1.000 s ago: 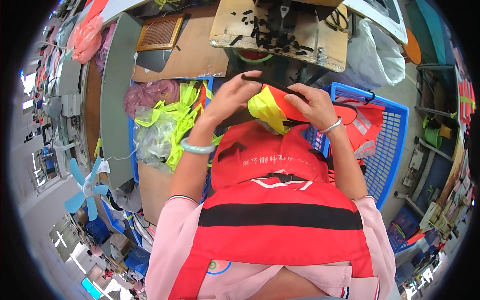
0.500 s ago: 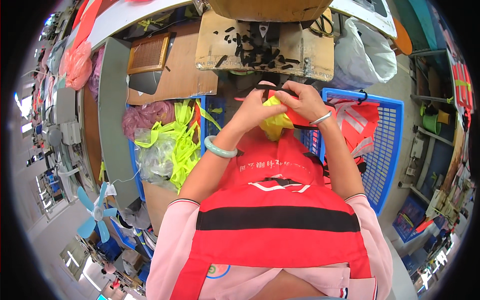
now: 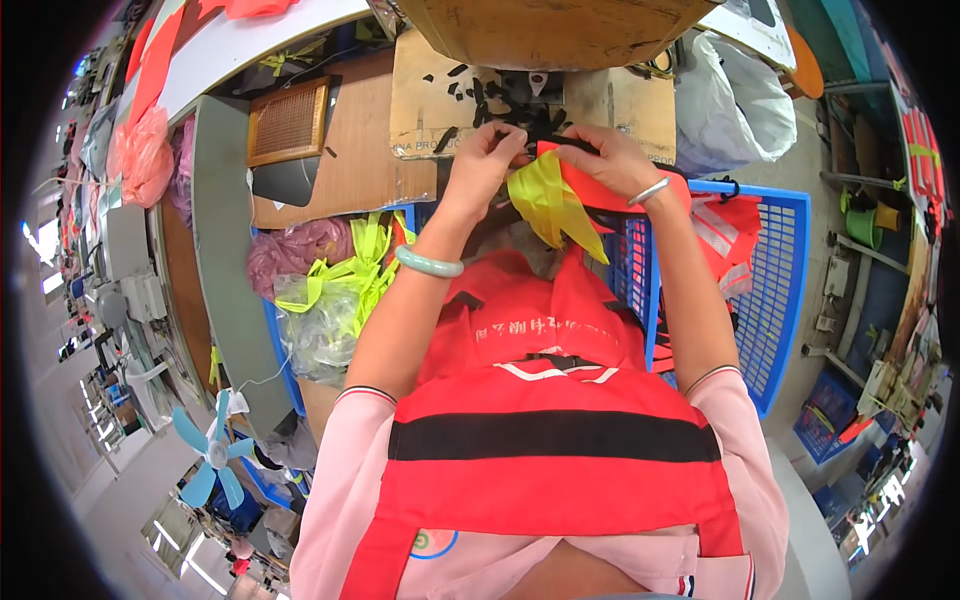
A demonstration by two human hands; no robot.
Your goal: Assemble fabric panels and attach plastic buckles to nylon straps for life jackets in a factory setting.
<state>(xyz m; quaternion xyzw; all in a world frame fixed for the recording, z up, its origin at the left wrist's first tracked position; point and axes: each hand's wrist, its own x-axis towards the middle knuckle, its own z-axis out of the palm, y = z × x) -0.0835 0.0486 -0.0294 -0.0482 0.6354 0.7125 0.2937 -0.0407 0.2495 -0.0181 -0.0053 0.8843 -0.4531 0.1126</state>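
Observation:
My right hand (image 3: pixel 615 163) is closed on an orange-red fabric piece (image 3: pixel 591 190) with black edging, thumb pressed on top. A bright yellow fabric panel (image 3: pixel 548 203) hangs from it toward my lap. Beside it, my left hand (image 3: pixel 487 163) is closed in a pinch near the black edging; what its fingertips hold, if anything, is too small to make out. Both hands are in front of the cardboard-covered surface (image 3: pixel 422 98), where black scraps (image 3: pixel 490 103) lie scattered. My red apron (image 3: pixel 520 325) spreads below the hands.
At the right, a blue basket (image 3: pixel 785 285) holds orange-red fabric with pale strips (image 3: pixel 722 232). To the left, yellow-green strips (image 3: pixel 368 262) and clear plastic (image 3: pixel 322 328) fill another crate. A white sack (image 3: pixel 735 110) stands far right; a wooden-framed woven mat (image 3: pixel 288 120) lies far left.
Both hands have moved away from me, toward the cardboard surface, and the left one has drawn back from the fabric. The yellow panel, bunched between the hands before, now hangs spread out.

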